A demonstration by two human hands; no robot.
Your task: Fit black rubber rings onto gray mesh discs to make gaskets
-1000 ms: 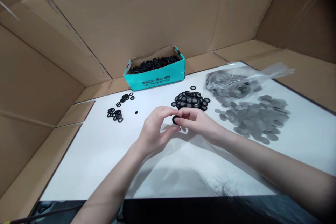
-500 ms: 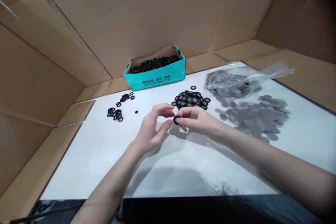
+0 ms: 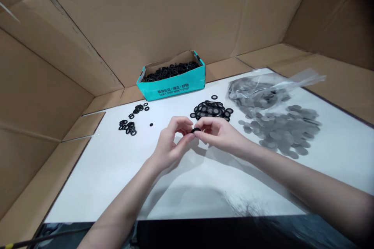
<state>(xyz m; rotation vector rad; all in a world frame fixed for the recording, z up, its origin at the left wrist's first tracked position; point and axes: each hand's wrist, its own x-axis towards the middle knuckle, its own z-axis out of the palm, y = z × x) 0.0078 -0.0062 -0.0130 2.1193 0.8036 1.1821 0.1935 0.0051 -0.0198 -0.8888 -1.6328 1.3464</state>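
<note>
Between my two hands, above the white tabletop (image 3: 117, 186), is a black ring washer (image 3: 196, 129), tilted so that its rim shows. My left hand (image 3: 175, 136) pinches its left side with thumb and fingers. My right hand (image 3: 216, 134) grips the right side the same way. Whether a mesh disc sits inside the ring is hard to see at this angle. Just beyond my fingers lies a pile of black rings with grey centres (image 3: 212, 109). To the right, loose grey mesh discs (image 3: 288, 132) are spread in a heap.
A turquoise box (image 3: 172, 87) full of black rings stands at the back. Several loose black rings (image 3: 127, 126) lie at left, near a small black disc (image 3: 151, 125). A clear plastic bag (image 3: 260, 91) of grey discs rests at back right. Cardboard walls (image 3: 175, 11) surround the table.
My left fingers have closed onto the ring, which only my right hand held before. The ring has turned from facing me to a flatter tilt.
</note>
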